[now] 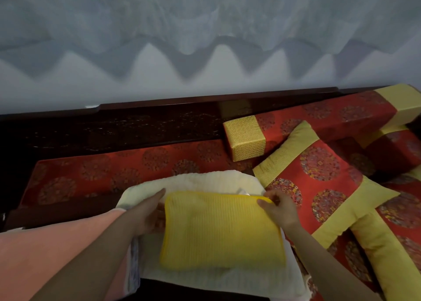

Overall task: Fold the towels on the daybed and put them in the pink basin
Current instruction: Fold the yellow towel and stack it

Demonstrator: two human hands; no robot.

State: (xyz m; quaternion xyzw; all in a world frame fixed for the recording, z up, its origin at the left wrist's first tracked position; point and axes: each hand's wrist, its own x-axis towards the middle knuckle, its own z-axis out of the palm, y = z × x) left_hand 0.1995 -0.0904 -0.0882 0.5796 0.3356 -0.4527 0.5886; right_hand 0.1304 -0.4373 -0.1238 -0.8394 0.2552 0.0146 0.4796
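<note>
Both hands (150, 212) (276, 206) on yellow towel's (222, 230) far corners

Ribbed yellow towel (222, 230); cream towel (196, 182); pink towel (57, 243); red medallion-patterned cushion (319, 175), gold borders.

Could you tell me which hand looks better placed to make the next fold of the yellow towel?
Probably the right hand: it already pinches the yellow towel at its far right corner, while the left hand lies flat beside its left edge.
</note>
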